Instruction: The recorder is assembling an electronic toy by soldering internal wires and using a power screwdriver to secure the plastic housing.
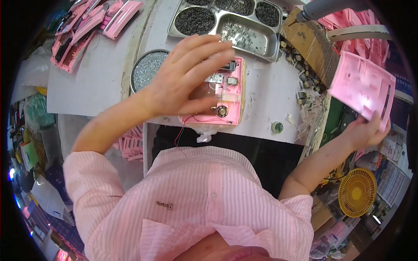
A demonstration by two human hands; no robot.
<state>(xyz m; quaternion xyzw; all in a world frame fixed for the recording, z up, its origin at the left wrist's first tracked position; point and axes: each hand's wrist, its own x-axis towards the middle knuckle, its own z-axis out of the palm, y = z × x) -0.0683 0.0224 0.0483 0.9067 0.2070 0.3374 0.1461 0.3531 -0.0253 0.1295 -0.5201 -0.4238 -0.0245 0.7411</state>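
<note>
My left hand (191, 74), fingers stretched out, is over a pink plastic housing (235, 115) on the table and covers its left part. Inside the housing I see a round metal-and-black part (222, 111), small electronic parts and thin red wires (179, 135) that trail off its near left corner. Out to the right, my right hand (368, 130) grips a pink plastic cover (361, 85) by its lower edge, held up and tilted. That cover has a long slot and several small openings. Whether my left palm touches the housing I cannot tell.
A metal tray (273, 54) with compartments of dark screws stands at the far side, beside a round bowl (133, 78) of small silvery pieces. A power screwdriver (305, 16) hangs at the upper right. Small parts line the table's right edge; pink housings (124, 19) lie far left.
</note>
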